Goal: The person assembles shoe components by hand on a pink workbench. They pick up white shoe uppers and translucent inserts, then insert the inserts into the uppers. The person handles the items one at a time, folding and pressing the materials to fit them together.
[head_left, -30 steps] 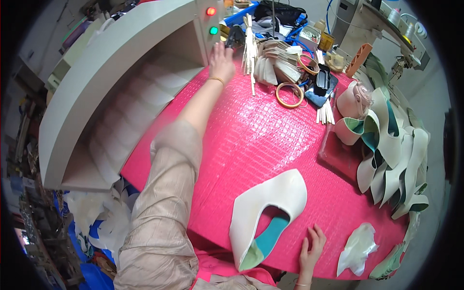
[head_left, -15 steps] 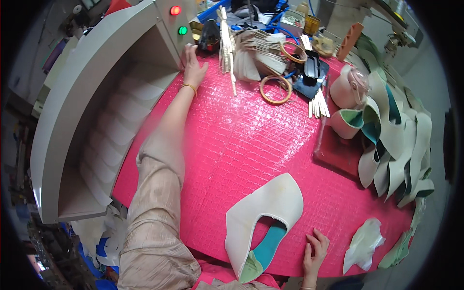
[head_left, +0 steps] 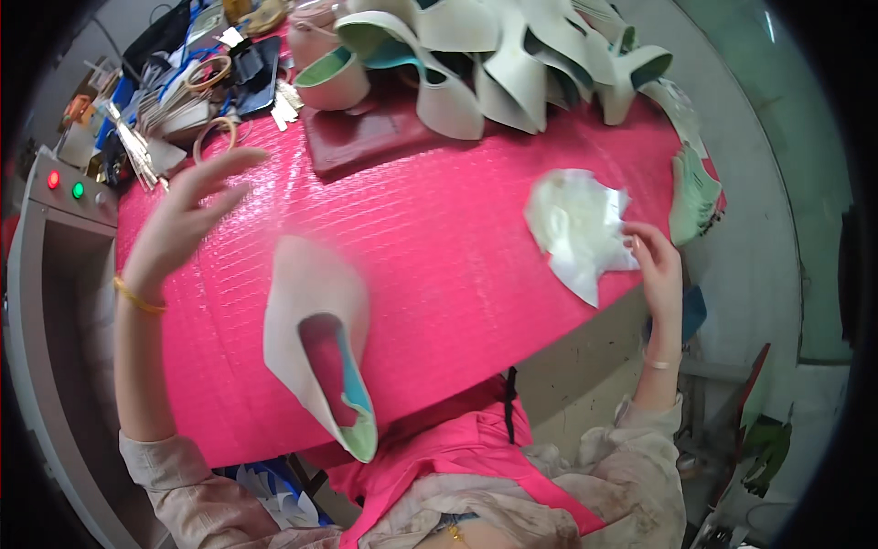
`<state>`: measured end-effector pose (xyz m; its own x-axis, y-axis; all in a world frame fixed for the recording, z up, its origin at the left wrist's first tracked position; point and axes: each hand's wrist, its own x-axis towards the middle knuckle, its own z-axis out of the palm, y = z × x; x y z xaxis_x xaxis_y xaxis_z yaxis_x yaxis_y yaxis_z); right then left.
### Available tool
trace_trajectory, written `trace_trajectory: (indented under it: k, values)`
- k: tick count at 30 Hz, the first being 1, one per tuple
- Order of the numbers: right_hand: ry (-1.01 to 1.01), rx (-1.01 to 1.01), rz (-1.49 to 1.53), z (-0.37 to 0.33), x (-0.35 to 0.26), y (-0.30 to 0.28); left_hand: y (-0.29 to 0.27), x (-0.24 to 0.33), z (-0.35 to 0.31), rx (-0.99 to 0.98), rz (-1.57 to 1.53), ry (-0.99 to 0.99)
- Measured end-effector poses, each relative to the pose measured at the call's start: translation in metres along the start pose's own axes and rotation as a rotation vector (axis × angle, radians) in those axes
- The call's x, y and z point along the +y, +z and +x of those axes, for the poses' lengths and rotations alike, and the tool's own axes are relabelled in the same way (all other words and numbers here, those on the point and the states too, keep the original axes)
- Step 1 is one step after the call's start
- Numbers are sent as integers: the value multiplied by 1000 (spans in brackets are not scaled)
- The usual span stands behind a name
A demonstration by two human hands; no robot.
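- At the far left, a grey machine [head_left: 41, 238] stands beside the table [head_left: 439, 265], with a red light [head_left: 53, 179] and a green light [head_left: 78, 189] lit on its panel.
- Near its panel lies a bundle of pale strips [head_left: 137, 151].
- The left hand [head_left: 197, 210], slightly blurred, is raised above the pink table cover, empty, with its fingers spread.
- Beyond its fingertips lie a ring of tape [head_left: 198, 145] and a dark phone [head_left: 258, 78].
- Below the table's near edge, white scraps [head_left: 274, 494] show.
- The shoe upper [head_left: 302, 284], white with a teal and green lining, lies right of the left hand, its green-lined end at the table's near edge; neither of the hands touches it.
- Behind it, a dark red slab [head_left: 366, 142] lies flat.
- To the right of that, more white uppers [head_left: 512, 87] are heaped along the far side.
- A white piece [head_left: 576, 224] with a ragged outline lies on the table.
- The right hand [head_left: 654, 261] has its fingers bent, tips at the piece's right edge; I cannot tell whether they grip it.
- Just beyond, light green pieces [head_left: 692, 194] lie stacked at the table's right end.
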<state>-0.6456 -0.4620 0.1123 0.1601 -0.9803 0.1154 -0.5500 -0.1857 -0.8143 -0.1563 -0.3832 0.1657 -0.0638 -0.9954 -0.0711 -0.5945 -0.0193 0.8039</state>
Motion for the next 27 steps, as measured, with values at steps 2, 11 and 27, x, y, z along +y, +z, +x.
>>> trace_trajectory:
  k: [2, 11, 27]
  values:
    - [-4, -15, -18, 21, 39, -23, 55, 43, 20, -165, 70, 163]
    - [-24, -38, -26, 34, 78, -27, 274, 93, 80, -314, 593, 571]
    - [-664, -155, -697, 77, 72, 77, 304, 63, 121, -196, 585, 402]
